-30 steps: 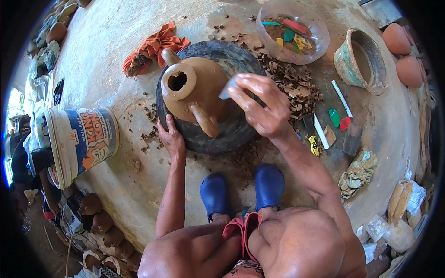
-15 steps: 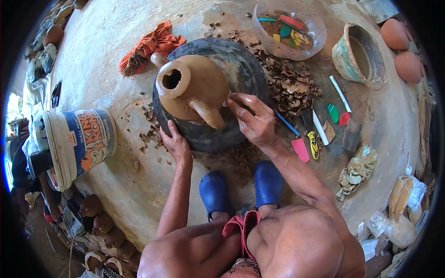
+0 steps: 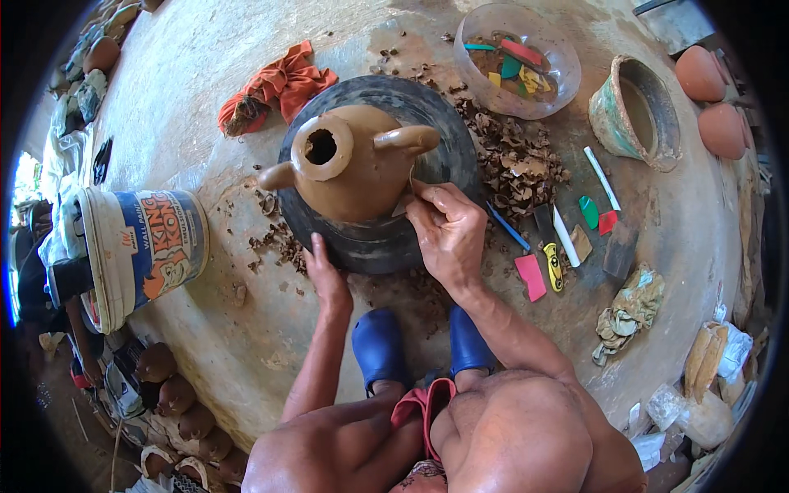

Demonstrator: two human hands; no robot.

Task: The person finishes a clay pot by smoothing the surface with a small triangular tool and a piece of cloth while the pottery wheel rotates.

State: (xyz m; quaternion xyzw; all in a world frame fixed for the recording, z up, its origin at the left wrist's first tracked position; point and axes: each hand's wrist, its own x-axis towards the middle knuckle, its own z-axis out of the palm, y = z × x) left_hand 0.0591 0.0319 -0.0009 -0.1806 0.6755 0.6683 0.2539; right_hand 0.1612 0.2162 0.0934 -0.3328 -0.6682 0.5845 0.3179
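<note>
A brown clay pot [image 3: 357,177] with a round neck opening and two stubby handles stands on a dark round turning wheel [image 3: 448,123]. My right hand [image 3: 450,226] is at the pot's lower right side, its thumb and fingers pinched on a small thin pale scraper piece [image 3: 401,207] held against the clay. The fingers cover most of that piece. My left hand [image 3: 326,275] rests at the near left edge of the wheel with its fingers stretched out, holding nothing.
Clay shavings [image 3: 518,160] lie right of the wheel. Beyond them are a clear plastic bowl [image 3: 567,82] of coloured scraps and a crusted basin [image 3: 604,123]. A yellow-handled tool [image 3: 553,267] lies at right, an orange cloth [image 3: 288,82] behind, a paint bucket [image 3: 177,246] at left.
The pot and wheel have turned counterclockwise, so the handles now point left and right. My left hand has shifted slightly right along the rim; my right hand stays at the pot's side.
</note>
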